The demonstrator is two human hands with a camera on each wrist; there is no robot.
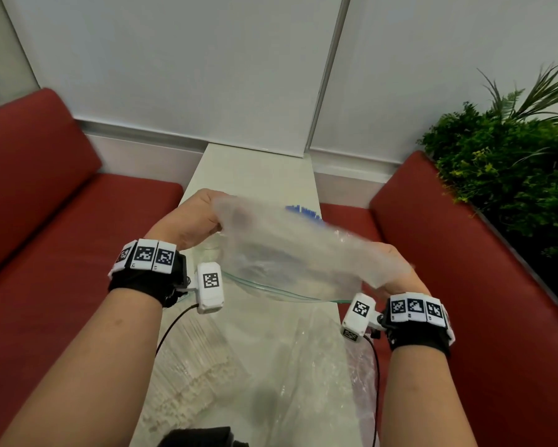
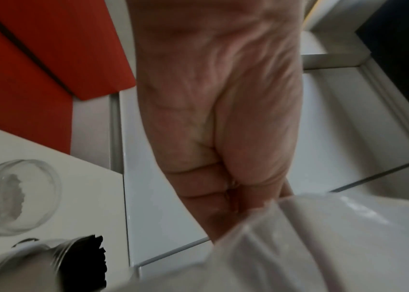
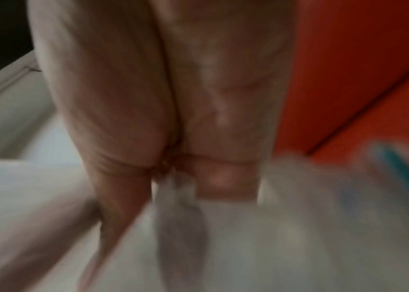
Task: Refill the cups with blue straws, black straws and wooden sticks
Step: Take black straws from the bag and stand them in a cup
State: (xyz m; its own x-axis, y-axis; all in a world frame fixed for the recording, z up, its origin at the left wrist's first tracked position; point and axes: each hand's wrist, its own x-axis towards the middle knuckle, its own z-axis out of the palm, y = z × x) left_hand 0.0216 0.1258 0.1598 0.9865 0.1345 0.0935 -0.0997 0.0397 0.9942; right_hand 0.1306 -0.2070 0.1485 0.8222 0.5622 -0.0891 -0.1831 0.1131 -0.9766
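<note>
Both hands hold a clear zip bag (image 1: 287,253) up over the narrow white table (image 1: 255,169). My left hand (image 1: 190,217) grips its far left corner, fingers curled round the plastic (image 2: 298,237). At the near right corner, my right hand (image 1: 397,269) pinches the bag (image 3: 223,247). Blue straws (image 1: 303,211) stand behind the bag, their cup hidden by it. The left wrist view shows a clear glass cup (image 2: 16,197) holding pale sticks, and beside it a cup with black straws (image 2: 91,258).
Red benches (image 1: 61,253) flank the table on both sides. More clear bags, one with pale sticks (image 1: 193,359), lie on the near part of the table. A green plant (image 1: 510,162) stands at the far right. A white wall closes the far end.
</note>
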